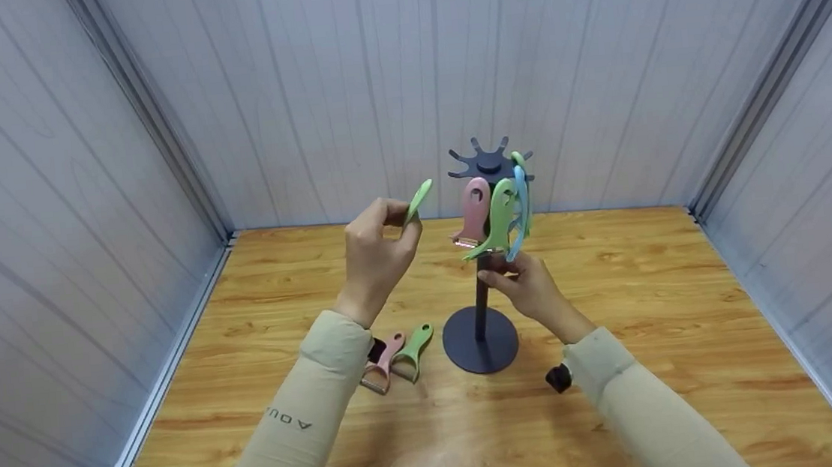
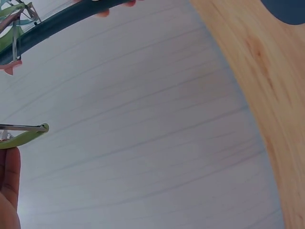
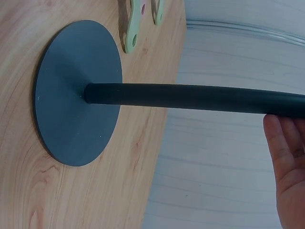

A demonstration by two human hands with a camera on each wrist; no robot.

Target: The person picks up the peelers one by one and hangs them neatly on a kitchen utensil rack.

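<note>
My left hand (image 1: 380, 252) is raised left of a dark stand and pinches a green peeler (image 1: 419, 199). In the left wrist view, the metal blade and green edge of that peeler (image 2: 28, 136) show above the fingers. With thumb and fingers, my right hand (image 1: 530, 287) grips the upper post (image 1: 481, 303) of the stand, just below the hanging peelers. On the stand's hook ring (image 1: 489, 163) hang a pink peeler (image 1: 476, 209), a green peeler (image 1: 501, 215) and a blue peeler (image 1: 521, 209), with more green partly hidden behind. Several hooks at the back and left are bare.
On the wooden table (image 1: 615, 269), left of the round stand base (image 1: 463, 342), lie another pink peeler (image 1: 388, 356) and another green peeler (image 1: 417, 346); the left sleeve (image 1: 311, 416) comes close to them. Pale panel walls (image 1: 327, 83) enclose the table at the back and sides.
</note>
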